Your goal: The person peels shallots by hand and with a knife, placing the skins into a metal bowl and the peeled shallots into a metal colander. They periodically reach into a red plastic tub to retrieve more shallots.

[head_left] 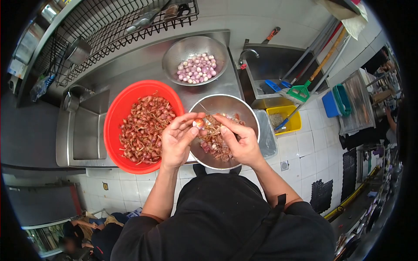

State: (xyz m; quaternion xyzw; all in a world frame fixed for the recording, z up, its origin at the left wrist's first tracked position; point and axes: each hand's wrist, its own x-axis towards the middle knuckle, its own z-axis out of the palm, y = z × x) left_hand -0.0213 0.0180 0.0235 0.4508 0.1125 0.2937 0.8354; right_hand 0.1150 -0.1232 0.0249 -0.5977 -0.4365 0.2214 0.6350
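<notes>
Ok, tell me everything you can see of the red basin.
The red basin is wide, round and open-topped, with sloping walls; it looks like plastic. It sits upright on the steel counter, left of the metal bowl, its front rim seemingly past the counter's edge. Inside is a heap of reddish-brown, unpeeled shallots. The left hand overlaps its right rim in view; contact can't be told.

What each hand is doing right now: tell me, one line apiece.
Left hand: closed, a shallot pinched at the fingertips.
Right hand: fingers curled over the metal bowl; whether they grip anything cannot be told.
</notes>
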